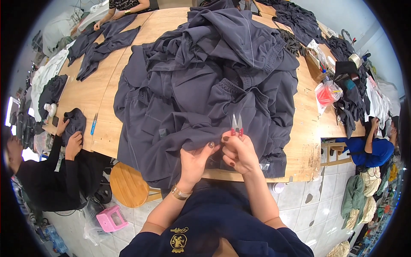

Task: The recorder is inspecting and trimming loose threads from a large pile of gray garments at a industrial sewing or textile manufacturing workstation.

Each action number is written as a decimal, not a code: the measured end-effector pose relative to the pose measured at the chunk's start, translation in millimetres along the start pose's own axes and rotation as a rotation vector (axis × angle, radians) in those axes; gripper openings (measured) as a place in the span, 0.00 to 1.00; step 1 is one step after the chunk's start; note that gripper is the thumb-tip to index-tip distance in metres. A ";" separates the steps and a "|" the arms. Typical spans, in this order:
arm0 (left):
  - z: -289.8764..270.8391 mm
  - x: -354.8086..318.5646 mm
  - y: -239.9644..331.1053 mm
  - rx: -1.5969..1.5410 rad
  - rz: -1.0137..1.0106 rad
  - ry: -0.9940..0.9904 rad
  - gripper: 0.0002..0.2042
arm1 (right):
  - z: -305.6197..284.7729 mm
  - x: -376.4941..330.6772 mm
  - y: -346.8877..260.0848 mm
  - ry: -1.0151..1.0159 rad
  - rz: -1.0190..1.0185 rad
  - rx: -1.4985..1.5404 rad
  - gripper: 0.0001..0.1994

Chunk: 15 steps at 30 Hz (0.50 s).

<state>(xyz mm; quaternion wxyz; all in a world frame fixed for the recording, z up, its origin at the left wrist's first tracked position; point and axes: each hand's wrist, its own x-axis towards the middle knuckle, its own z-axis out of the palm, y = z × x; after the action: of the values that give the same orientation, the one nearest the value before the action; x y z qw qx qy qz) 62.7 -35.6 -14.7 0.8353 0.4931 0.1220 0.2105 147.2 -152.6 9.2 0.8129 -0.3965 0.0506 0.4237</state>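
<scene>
A big heap of dark grey garments (184, 81) with gathered elastic waistbands lies on the wooden table before me. At its near edge, my left hand (196, 162) pinches a fold of one dark grey garment (192, 132) between thumb and fingers. Right beside it, my right hand (240, 154) is closed around red-handled thread snips (236, 124). Their two metal blades point away from me and stand apart, over the cloth. The fingertips of both hands nearly meet, and I cannot tell whether the right fingers also touch the fabric.
At left, a person in black handles a dark piece (75, 124) near a blue cutter (93, 124). Another person works beyond dark trousers (107, 43). A red drink bag (327, 95) stands at right; a person in blue sits beyond. A round wooden stool (128, 184) and pink stool (112, 219) are below.
</scene>
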 end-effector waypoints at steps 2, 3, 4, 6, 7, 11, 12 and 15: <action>0.3 0.5 1.9 -0.165 -0.098 0.030 0.09 | -1.6 -0.2 0.1 0.008 -0.021 0.012 0.04; -2.0 1.1 1.7 -0.206 -0.122 0.021 0.09 | -1.7 -0.4 0.4 0.016 -0.043 0.025 0.04; -3.1 1.5 1.7 -0.248 -0.147 0.012 0.09 | 1.9 -1.5 1.0 0.048 -0.077 -0.071 0.03; -1.4 1.1 2.2 -0.243 -0.140 0.019 0.09 | 10.0 -3.5 6.1 0.123 -0.179 -0.313 0.04; -0.7 1.1 2.4 -0.239 -0.132 0.026 0.09 | 11.5 -4.9 8.1 0.197 -0.280 -0.555 0.05; -3.0 1.7 3.9 -0.252 -0.135 0.025 0.08 | 2.1 2.2 19.2 0.170 -0.974 -1.101 0.11; -3.2 2.0 6.2 -0.271 -0.146 0.021 0.08 | 6.8 -2.6 13.3 0.152 -1.004 -1.188 0.13; -4.9 2.8 10.1 -0.300 -0.171 0.025 0.08 | -1.4 -5.2 10.5 0.213 -1.017 -1.408 0.15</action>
<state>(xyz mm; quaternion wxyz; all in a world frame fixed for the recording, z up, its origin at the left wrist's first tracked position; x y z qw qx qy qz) 60.8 -26.2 -8.3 0.9128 0.3481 0.1408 0.1608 136.6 -153.5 4.1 0.4605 -0.8183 -0.3300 -0.0967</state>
